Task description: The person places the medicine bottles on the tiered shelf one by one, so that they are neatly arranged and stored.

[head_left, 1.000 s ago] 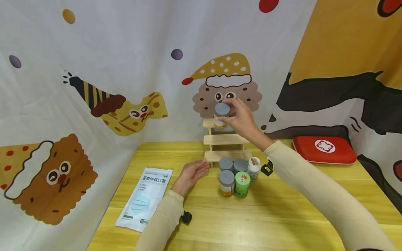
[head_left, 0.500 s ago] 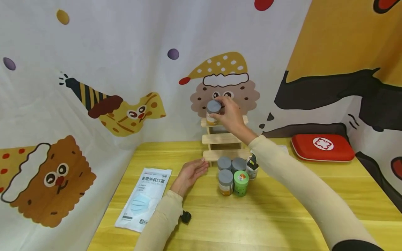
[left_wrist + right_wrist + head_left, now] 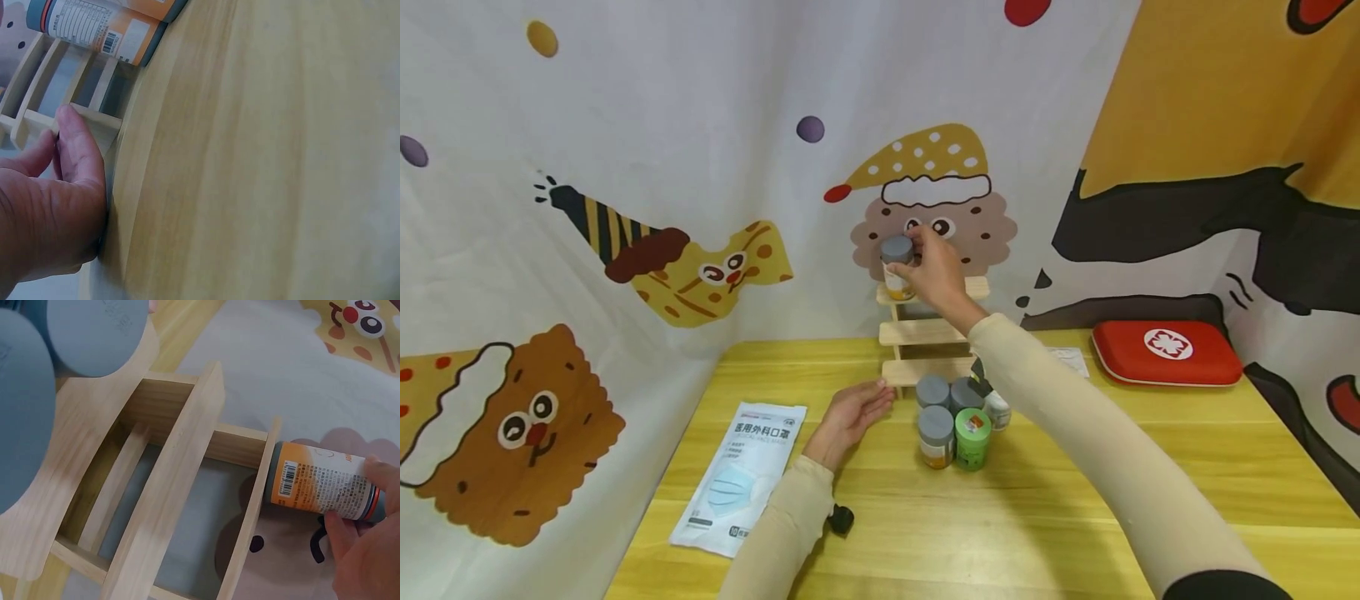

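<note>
My right hand [image 3: 940, 271] pinches a small supplement bottle [image 3: 896, 275] with a grey lid and orange-and-white label. It stands upright at the left end of the top board of a three-tier wooden display stand [image 3: 921, 333]. In the right wrist view the base of the bottle [image 3: 315, 481] meets that board. My left hand [image 3: 852, 419] lies at the stand's lower left corner, fingers fairly straight, fingertips touching the wood [image 3: 94, 119]. In front of the stand are several grey-lidded bottles [image 3: 936, 437], a green-lidded jar [image 3: 973, 437] and a white bottle [image 3: 998, 411], partly hidden by the right wrist.
A face mask packet [image 3: 737, 479] lies left of my left forearm on the wooden table [image 3: 1000, 533]. At the back right sits a red first-aid case [image 3: 1165, 352], with a white paper [image 3: 1070, 360] beside it. A cartoon-printed cloth [image 3: 737, 100] hangs behind.
My right hand has carried the bottle leftward and down onto the top board's left end. The left hand stays at the stand's corner. The head view has shifted slightly.
</note>
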